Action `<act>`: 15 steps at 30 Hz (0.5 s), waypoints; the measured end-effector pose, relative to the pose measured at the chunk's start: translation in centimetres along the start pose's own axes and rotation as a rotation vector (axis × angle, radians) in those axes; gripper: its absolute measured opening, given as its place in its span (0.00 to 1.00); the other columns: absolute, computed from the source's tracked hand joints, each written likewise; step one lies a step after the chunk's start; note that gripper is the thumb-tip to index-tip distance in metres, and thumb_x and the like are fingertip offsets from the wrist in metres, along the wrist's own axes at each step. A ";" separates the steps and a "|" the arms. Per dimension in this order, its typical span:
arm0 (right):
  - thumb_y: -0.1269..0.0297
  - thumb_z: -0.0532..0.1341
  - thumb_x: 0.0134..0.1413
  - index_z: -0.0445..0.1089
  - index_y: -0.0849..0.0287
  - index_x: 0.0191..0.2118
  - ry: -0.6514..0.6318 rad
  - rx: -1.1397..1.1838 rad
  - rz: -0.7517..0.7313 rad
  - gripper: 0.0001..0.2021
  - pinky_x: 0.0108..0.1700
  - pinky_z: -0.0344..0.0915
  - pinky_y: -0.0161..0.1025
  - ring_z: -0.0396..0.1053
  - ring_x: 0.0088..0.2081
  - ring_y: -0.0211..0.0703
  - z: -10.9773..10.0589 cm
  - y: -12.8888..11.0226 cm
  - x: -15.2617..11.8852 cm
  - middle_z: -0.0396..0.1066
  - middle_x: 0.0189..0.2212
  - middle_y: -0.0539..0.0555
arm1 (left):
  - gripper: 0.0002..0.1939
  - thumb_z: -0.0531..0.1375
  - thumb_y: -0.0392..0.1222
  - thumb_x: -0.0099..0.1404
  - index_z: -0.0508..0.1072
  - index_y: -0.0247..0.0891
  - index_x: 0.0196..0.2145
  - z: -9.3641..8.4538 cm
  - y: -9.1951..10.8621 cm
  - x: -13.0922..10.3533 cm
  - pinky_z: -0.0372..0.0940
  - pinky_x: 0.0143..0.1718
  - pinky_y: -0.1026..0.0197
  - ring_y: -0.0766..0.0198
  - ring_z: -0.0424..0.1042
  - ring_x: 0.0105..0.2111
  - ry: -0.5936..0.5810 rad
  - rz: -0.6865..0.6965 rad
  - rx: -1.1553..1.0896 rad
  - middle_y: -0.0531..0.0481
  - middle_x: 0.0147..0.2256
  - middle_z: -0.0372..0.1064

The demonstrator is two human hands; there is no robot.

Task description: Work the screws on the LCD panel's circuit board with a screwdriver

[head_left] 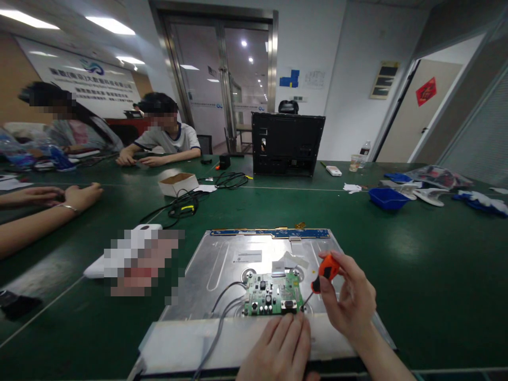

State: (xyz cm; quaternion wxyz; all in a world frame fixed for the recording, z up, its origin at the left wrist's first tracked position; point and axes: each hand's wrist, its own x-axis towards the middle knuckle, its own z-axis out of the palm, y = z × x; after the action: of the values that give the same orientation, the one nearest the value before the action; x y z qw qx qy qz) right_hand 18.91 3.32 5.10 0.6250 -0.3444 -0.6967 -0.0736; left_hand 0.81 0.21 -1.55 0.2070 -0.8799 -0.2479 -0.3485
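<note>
My right hand [351,296] is closed round the orange and black handle of a screwdriver [326,270]. The screwdriver leans, its tip down at the lower right corner of a green circuit board [272,291]. That board lies on the metal back of a flat display panel [226,259], with grey cables [228,307] running off its left side. My left hand [281,346] rests over a whitish strip [178,341] along the panel's near side. Its fingers are stretched out side by side, fingertips at the board's lower edge beside the driver tip; what lies under them is hidden.
A black monitor housing [288,143] stands beyond the panel. Left are a white device [127,251], black cables [182,203] and an open box [178,184]. A blue tray [388,198] lies right. Another person's hands [79,197] reach in at left; two people sit farther back.
</note>
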 end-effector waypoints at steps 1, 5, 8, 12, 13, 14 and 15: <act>0.73 0.60 0.60 0.60 0.58 0.64 -0.005 0.013 0.003 0.26 0.35 0.75 0.40 0.73 0.37 0.44 0.0 0.1 -0.1 0.74 0.45 0.59 | 0.26 0.44 0.53 0.78 0.74 0.29 0.49 0.0 0.0 0.0 0.60 0.53 0.56 0.56 0.70 0.44 0.000 0.002 -0.001 0.42 0.45 0.75; 0.75 0.59 0.59 0.60 0.57 0.64 -0.005 0.026 -0.014 0.27 0.36 0.74 0.40 0.72 0.42 0.45 -0.1 0.0 0.1 0.71 0.46 0.59 | 0.25 0.47 0.53 0.77 0.73 0.29 0.51 0.1 0.0 -0.4 0.60 0.53 0.55 0.54 0.70 0.45 -0.020 0.010 0.005 0.40 0.46 0.74; 0.75 0.59 0.59 0.61 0.56 0.63 0.015 -0.002 -0.046 0.27 0.34 0.72 0.37 0.69 0.41 0.43 -0.1 -0.3 0.7 0.68 0.46 0.58 | 0.26 0.47 0.53 0.77 0.72 0.29 0.52 0.2 0.2 -0.5 0.60 0.52 0.54 0.54 0.70 0.46 -0.043 0.013 0.010 0.39 0.46 0.74; 0.75 0.58 0.60 0.62 0.57 0.63 0.003 -0.057 -0.064 0.26 0.33 0.72 0.37 0.67 0.36 0.41 -0.2 -0.6 1.1 0.67 0.43 0.57 | 0.25 0.45 0.51 0.78 0.73 0.29 0.50 -0.1 0.2 -0.1 0.60 0.52 0.55 0.55 0.71 0.44 -0.008 -0.003 0.009 0.41 0.45 0.75; 0.76 0.58 0.60 0.62 0.58 0.63 -0.003 -0.057 -0.065 0.26 0.33 0.72 0.37 0.67 0.36 0.40 -0.2 -0.7 1.1 0.67 0.43 0.57 | 0.25 0.44 0.51 0.78 0.74 0.30 0.49 -0.2 0.2 0.0 0.60 0.52 0.55 0.55 0.71 0.44 0.002 -0.007 0.009 0.42 0.45 0.75; 0.76 0.58 0.60 0.61 0.58 0.64 -0.007 -0.050 -0.065 0.26 0.33 0.72 0.36 0.67 0.36 0.40 -0.1 -0.6 1.1 0.67 0.43 0.57 | 0.26 0.44 0.52 0.78 0.74 0.30 0.49 -0.3 0.2 0.1 0.60 0.52 0.55 0.55 0.71 0.44 0.005 -0.008 0.009 0.43 0.44 0.75; 0.76 0.58 0.60 0.60 0.58 0.64 -0.006 -0.038 -0.063 0.27 0.33 0.72 0.36 0.67 0.37 0.40 -0.1 -0.6 1.0 0.68 0.43 0.56 | 0.26 0.44 0.52 0.78 0.74 0.30 0.49 -0.3 0.1 0.2 0.60 0.52 0.55 0.55 0.71 0.44 0.001 -0.007 0.010 0.43 0.44 0.75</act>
State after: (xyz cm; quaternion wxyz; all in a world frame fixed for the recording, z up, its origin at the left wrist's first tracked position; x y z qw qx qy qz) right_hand 18.67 3.23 6.26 0.6135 -0.3344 -0.7076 -0.1055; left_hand 0.85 0.00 -1.24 0.2101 -0.8778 -0.2525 -0.3486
